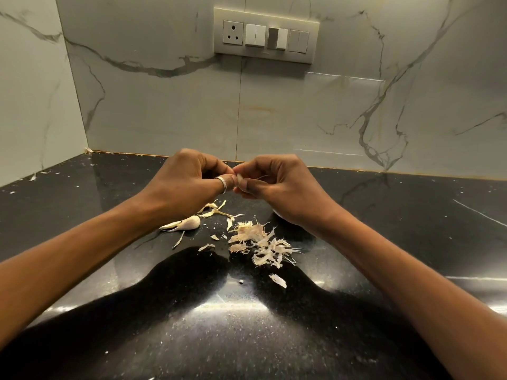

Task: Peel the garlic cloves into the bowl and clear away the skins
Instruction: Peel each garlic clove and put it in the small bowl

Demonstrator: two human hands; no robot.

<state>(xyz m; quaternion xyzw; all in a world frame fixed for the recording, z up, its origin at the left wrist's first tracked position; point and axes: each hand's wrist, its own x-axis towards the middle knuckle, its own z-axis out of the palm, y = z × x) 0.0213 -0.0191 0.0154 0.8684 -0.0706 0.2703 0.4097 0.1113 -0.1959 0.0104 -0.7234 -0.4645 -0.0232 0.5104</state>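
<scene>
Both hands met in a narrow pinch. The left hand (189, 179) and the right hand (277, 182) each closed their fingertips on one small garlic clove (239, 179), held in the air between them. A thin strip of skin (260, 177) trailed off toward the right palm. Whether the clove was fully bare could not be told.

The risks, as I judged them: the clove was small and probably slick, so a hard tug on the strip could squirt it out of the pinch. It would drop into the loose skins (260, 242) lying just below, where it would be awkward to find. Those skins looked papery, and a sweep of either forearm might scatter them further. An unpeeled clove (189, 223) lay below and left of the grip, close under the left wrist, and could be knocked away.

A pale sliver (277, 213) showed under the right wrist; it may have been the bowl, but that could not be told. Beyond the grip the black counter (411, 229) ended at the marble wall (274, 119), not far off. Bare counter opened to the right of the grip and back toward the person
</scene>
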